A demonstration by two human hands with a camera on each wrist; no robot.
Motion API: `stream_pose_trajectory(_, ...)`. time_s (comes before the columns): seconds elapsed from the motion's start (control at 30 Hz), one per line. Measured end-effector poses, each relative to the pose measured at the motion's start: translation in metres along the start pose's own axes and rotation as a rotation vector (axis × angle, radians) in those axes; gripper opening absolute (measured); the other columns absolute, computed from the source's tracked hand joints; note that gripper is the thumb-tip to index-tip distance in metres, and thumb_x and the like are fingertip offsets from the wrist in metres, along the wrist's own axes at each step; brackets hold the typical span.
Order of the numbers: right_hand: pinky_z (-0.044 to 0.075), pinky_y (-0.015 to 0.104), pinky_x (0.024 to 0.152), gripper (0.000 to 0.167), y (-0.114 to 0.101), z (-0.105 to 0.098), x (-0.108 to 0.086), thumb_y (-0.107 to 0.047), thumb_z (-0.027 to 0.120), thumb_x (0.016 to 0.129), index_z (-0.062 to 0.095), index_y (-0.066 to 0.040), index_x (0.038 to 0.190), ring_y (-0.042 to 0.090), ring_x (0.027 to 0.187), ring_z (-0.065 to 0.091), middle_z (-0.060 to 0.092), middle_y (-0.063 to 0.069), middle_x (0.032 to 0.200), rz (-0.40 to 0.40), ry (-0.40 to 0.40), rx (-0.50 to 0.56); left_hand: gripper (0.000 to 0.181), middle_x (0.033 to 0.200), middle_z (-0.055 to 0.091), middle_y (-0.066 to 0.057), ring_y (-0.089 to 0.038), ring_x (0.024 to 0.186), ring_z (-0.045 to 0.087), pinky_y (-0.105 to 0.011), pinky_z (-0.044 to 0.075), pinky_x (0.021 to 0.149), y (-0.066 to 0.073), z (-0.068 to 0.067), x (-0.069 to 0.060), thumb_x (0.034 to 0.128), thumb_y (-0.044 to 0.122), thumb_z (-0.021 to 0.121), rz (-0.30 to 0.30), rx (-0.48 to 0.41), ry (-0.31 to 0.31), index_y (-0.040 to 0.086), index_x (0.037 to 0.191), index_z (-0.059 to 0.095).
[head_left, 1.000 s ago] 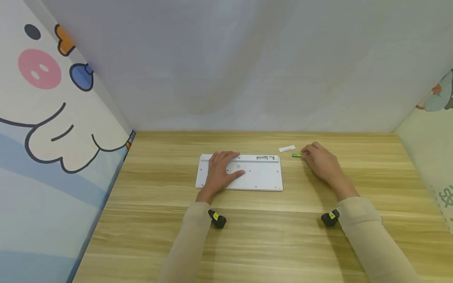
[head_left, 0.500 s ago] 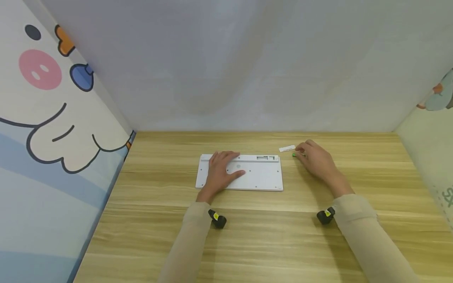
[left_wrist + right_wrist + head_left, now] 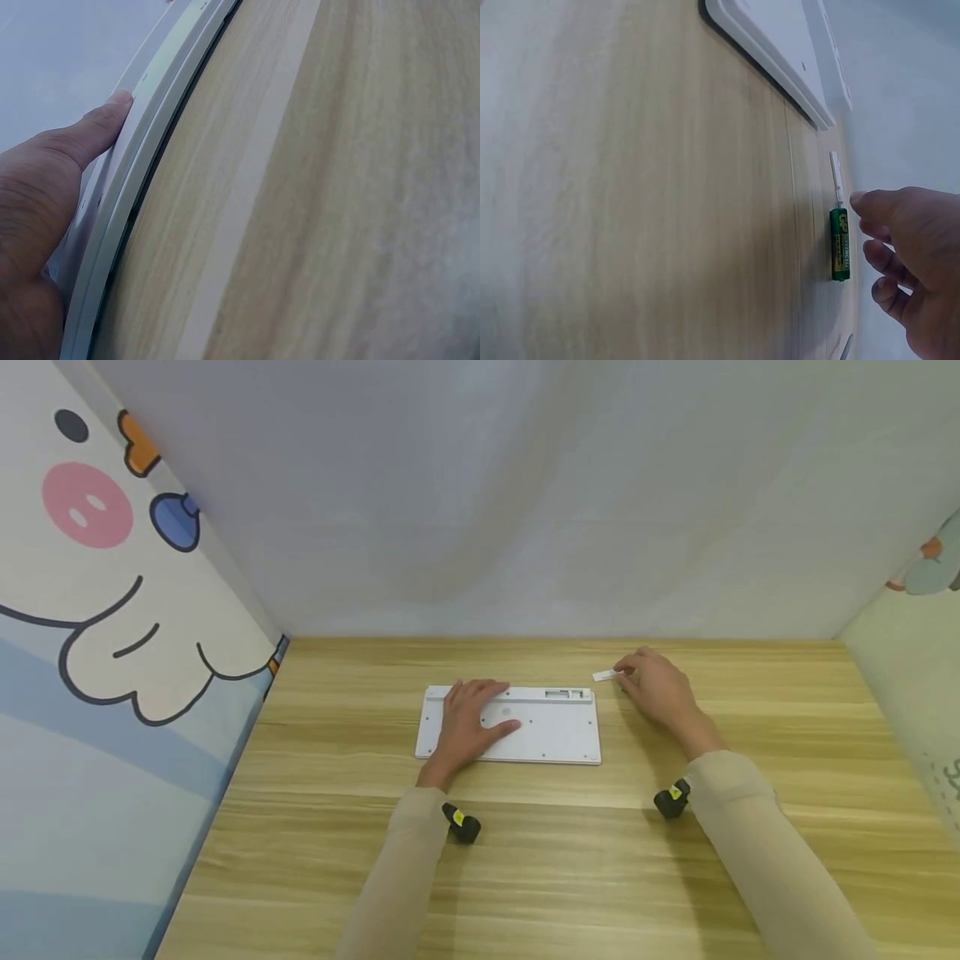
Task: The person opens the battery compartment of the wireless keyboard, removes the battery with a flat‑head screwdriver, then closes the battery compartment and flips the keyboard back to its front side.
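A white keyboard lies face down on the table, its battery slot uncovered at the far right end. My left hand rests on its left half with fingers spread; in the left wrist view the thumb lies along the keyboard's edge. My right hand is at the right end of a small white battery cover, thumb and forefinger close together over that end. Whether they pinch it cannot be told. A green GP battery lies beside the cover in the right wrist view; the hand hides it from the head view.
The wooden table meets a pale grey wall at its back edge. A cartoon-printed panel stands along the left side. Each wrist wears a small black camera. A thin grey object shows at the right wrist view's bottom edge.
The right hand let go of the green battery and moved left and slightly away, to the battery cover's right end. The left hand and keyboard have stayed in place.
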State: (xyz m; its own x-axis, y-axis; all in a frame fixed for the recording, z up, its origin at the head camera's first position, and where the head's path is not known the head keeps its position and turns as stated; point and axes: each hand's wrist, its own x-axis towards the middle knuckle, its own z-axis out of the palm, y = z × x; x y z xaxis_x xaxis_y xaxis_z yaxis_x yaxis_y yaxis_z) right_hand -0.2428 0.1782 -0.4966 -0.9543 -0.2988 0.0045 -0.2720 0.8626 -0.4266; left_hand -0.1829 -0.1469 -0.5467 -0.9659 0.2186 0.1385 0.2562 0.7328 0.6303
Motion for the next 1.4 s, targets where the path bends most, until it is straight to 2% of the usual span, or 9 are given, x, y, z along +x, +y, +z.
stream_pose_trajectory(0.57, 0.058, 0.056, 0.087, 0.02, -0.004, 0.001, 0.024, -0.015, 0.065, 0.099, 0.075, -0.005, 0.114, 0.039, 0.108, 0.067, 0.067, 0.017, 0.117, 0.051, -0.067, -0.066, 0.066, 0.151, 0.055, -0.003, -0.024, 0.146, 0.044, -0.048, 0.007, 0.134, 0.002, 0.0, 0.005, 0.0887, 0.048, 0.076, -0.024, 0.007, -0.002, 0.024, 0.146, 0.054)
stream_pose_trajectory(0.83, 0.057, 0.057, 0.086, 0.022, -0.002, 0.002, 0.023, -0.016, 0.062, 0.102, 0.074, -0.004, 0.116, 0.039, 0.107, 0.067, 0.066, 0.017, 0.116, 0.052, -0.061, -0.064, 0.065, 0.149, 0.056, -0.004, -0.025, 0.144, 0.046, -0.051, 0.009, 0.133, 0.002, 0.001, 0.005, 0.088, 0.047, 0.077, -0.007, 0.007, 0.013, 0.023, 0.145, 0.056)
stream_pose_trajectory(1.2, 0.055, 0.057, 0.084, 0.025, -0.003, 0.004, 0.015, -0.02, 0.053, 0.107, 0.069, -0.005, 0.119, 0.036, 0.108, 0.064, 0.061, 0.015, 0.119, 0.068, -0.052, -0.035, 0.065, 0.147, 0.057, -0.003, -0.024, 0.144, 0.047, -0.049, 0.01, 0.133, 0.001, 0.002, 0.003, 0.0873, 0.047, 0.078, -0.016, 0.018, 0.013, 0.024, 0.144, 0.057)
stream_pose_trajectory(1.4, 0.056, 0.054, 0.082, 0.026, -0.008, 0.003, 0.011, -0.02, 0.05, 0.108, 0.068, -0.005, 0.121, 0.035, 0.104, 0.065, 0.061, 0.015, 0.119, 0.052, -0.013, -0.023, 0.065, 0.147, 0.058, -0.003, -0.024, 0.143, 0.047, -0.049, 0.011, 0.133, 0.001, 0.001, 0.001, 0.0871, 0.047, 0.078, -0.003, 0.019, 0.018, 0.023, 0.144, 0.057)
